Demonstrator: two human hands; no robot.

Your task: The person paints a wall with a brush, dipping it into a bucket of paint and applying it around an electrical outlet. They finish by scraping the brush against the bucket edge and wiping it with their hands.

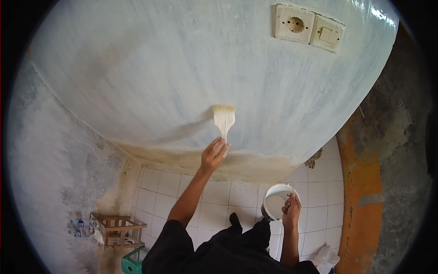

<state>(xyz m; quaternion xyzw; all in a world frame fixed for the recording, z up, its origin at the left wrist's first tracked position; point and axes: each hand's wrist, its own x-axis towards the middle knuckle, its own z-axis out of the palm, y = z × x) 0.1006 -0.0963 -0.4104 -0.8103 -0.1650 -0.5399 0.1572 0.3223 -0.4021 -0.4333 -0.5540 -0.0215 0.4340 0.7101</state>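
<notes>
My left hand is closed round the handle of a wide paintbrush. Its bristles point up and meet the pale, streaky painted wall. White paint coats the brush head. Lower right, my right hand grips the wire handle of a white bucket, which hangs beside my leg over the floor. Pale paint shows inside the bucket.
A power socket and a light switch sit high on the wall. At lower left are a wooden stool and a green plastic stool. A plastic bag lies on the tiled floor.
</notes>
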